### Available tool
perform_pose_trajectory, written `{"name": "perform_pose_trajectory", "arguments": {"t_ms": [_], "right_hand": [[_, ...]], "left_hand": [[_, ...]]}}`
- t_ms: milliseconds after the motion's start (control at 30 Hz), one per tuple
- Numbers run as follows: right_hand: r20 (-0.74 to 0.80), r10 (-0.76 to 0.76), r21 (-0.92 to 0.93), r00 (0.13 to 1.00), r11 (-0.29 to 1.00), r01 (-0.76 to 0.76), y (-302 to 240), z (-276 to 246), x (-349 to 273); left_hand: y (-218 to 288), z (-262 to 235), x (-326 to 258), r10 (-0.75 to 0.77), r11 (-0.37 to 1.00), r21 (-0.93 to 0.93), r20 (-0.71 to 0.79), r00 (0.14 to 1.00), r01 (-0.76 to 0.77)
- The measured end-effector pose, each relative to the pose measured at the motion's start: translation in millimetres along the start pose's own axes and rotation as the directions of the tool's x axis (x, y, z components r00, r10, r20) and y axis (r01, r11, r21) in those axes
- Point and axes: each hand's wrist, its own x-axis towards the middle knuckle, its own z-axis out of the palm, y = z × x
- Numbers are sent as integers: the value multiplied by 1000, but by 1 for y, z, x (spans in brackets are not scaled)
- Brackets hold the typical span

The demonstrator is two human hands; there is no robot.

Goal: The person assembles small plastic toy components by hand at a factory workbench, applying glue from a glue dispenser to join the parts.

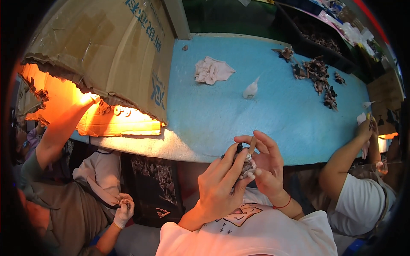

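Observation:
Close in front of my chest, just off the table's near edge, both hands are around a small figurine with pale, brown and dark parts. My left hand is closed on it from the left, partly covering it. A small black part shows by the left fingertips. My right hand, with a red string at the wrist, is curled around the figurine's other side, its thumb against it. Fingers hide much of the figurine's shape.
On the blue table lie a crumpled pale cloth, a small white nozzle bottle and piled figurines. A black bin stands behind. Left, a co-worker's arm enters a lit cardboard box. Another person works at right.

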Motion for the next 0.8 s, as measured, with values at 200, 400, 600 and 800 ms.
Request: {"name": "perform_pose_trajectory", "arguments": {"t_ms": [200, 400, 600, 800], "right_hand": [[39, -50, -37, 998, 998, 51, 4, -5, 1], [35, -41, 7, 999, 999, 41, 3, -1, 0], [32, -60, -88, 998, 994, 63, 1, 1, -1], [28, -66, -179, 997, 981, 70, -2, 5, -1]], "left_hand": [[-3, 1, 1, 19, 1000, 12, -14, 1000, -19], [-1, 1, 2, 19, 1000, 7, -26, 999, -19], [-2, 0, 2, 37, 999, 1, -35, 999, -37], [-4, -1, 1, 51, 997, -56, -53, 997, -54]]}}
